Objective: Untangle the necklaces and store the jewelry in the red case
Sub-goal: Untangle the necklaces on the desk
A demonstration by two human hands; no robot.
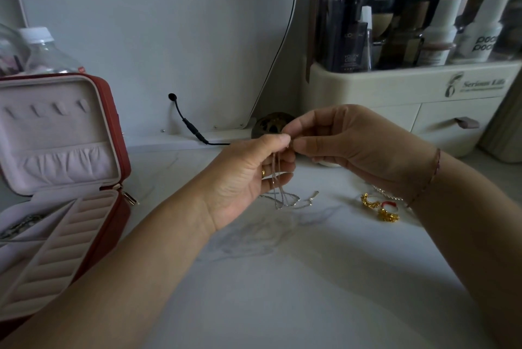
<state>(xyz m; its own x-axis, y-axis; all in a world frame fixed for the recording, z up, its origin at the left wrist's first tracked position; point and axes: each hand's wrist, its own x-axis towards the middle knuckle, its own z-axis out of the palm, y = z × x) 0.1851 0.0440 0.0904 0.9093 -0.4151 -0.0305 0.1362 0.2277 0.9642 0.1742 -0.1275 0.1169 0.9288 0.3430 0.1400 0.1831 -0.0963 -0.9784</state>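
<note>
Thin silver necklace chains (282,199) hang in a tangle from between my two hands down to the marble tabletop. My left hand (248,176) pinches the chains near their top, fingers curled around the strands. My right hand (347,145) pinches the same spot from the right with thumb and forefinger. The red case (113,134) stands open at the left, its pale pink lid upright and its ring rolls showing; a chain lies in its left compartment (19,225). Two gold earrings (380,209) and a red-and-white ring (389,204) lie under my right wrist.
A cream cosmetics organiser (409,100) with bottles stands at the back right. A mirror base with a black cable (192,128) runs along the back. A dark round object (272,122) sits behind my hands. A plastic bottle (45,49) stands behind the case.
</note>
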